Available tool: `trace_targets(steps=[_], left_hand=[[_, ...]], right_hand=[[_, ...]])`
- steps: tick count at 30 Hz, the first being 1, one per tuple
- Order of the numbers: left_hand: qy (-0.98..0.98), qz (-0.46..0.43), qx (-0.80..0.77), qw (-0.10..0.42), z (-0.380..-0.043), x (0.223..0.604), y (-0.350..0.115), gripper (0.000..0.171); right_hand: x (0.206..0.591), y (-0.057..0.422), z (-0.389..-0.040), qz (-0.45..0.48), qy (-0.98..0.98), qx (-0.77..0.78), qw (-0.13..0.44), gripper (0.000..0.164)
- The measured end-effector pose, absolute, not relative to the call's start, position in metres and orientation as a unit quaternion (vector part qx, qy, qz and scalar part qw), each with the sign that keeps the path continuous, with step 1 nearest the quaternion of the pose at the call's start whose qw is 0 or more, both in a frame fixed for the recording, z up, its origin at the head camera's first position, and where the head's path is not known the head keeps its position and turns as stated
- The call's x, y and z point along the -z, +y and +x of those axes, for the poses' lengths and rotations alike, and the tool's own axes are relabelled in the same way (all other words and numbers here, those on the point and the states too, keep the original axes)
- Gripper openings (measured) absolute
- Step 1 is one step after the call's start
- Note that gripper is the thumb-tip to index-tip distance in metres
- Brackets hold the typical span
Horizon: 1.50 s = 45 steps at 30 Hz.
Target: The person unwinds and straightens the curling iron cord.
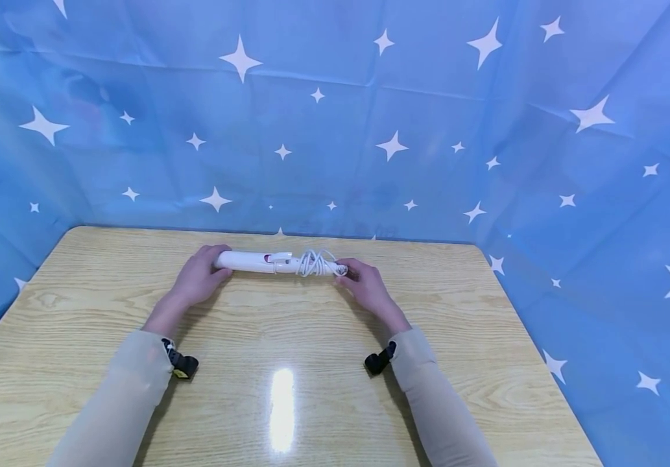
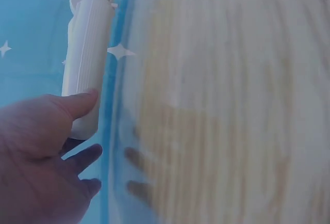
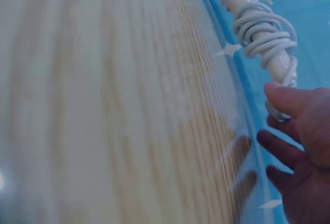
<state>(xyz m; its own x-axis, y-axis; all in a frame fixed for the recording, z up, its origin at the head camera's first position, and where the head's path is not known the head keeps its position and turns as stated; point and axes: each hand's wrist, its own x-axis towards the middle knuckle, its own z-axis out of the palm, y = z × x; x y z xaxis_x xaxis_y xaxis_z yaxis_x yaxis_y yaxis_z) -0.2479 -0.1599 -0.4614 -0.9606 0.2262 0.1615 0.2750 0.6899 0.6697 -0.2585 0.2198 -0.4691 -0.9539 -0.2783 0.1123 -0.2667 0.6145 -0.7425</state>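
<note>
A white curling iron [image 1: 247, 261] lies crosswise near the far edge of the table, its cord [image 1: 313, 263] wound around the right-hand part. At its thick left end, my left hand [image 1: 201, 275] grips the body; in the left wrist view the thumb lies over the white barrel [image 2: 88, 53]. The thinner right end is pinched by my right hand [image 1: 366, 285], thumb and index finger on it in the right wrist view, just below the coiled cord [image 3: 265, 33]. The other right fingers are spread apart from it.
The wood-grain table [image 1: 311, 337] reaches back to a blue curtain [image 1: 335, 175] with white stars, which also runs along its right side. Each wrist carries a small black camera, the left one [image 1: 184, 365] and the right one [image 1: 377, 362]. A bright light reflection shows on the tabletop.
</note>
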Motion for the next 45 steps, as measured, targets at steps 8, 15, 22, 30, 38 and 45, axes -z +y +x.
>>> trace_targets(steps=[8, 15, 22, 30, 38, 45], left_hand=[[-0.896, -0.143, 0.419, 0.03, -0.241, 0.446, -0.162, 0.049], [-0.849, -0.147, 0.507, -0.004, -0.234, 0.439, -0.167, 0.047], [-0.794, -0.142, 0.59, -0.038, -0.229, 0.436, -0.175, 0.048], [-0.764, -0.121, 0.63, -0.065, -0.218, 0.43, -0.183, 0.049], [-0.702, -0.134, 0.693, -0.095, -0.212, 0.43, -0.183, 0.045], [-0.66, -0.148, 0.729, -0.109, -0.206, 0.428, -0.182, 0.04]], right_hand=[[0.456, 0.224, -0.242, -0.139, 0.895, 0.424, -0.019, 0.039], [0.439, 0.227, -0.229, -0.152, 0.874, 0.46, -0.036, 0.041], [0.424, 0.228, -0.216, -0.176, 0.846, 0.501, -0.047, 0.042], [0.414, 0.228, -0.2, -0.191, 0.838, 0.508, -0.048, 0.039], [0.41, 0.226, -0.186, -0.192, 0.838, 0.51, -0.042, 0.037], [0.406, 0.221, -0.177, -0.195, 0.83, 0.521, -0.04, 0.038]])
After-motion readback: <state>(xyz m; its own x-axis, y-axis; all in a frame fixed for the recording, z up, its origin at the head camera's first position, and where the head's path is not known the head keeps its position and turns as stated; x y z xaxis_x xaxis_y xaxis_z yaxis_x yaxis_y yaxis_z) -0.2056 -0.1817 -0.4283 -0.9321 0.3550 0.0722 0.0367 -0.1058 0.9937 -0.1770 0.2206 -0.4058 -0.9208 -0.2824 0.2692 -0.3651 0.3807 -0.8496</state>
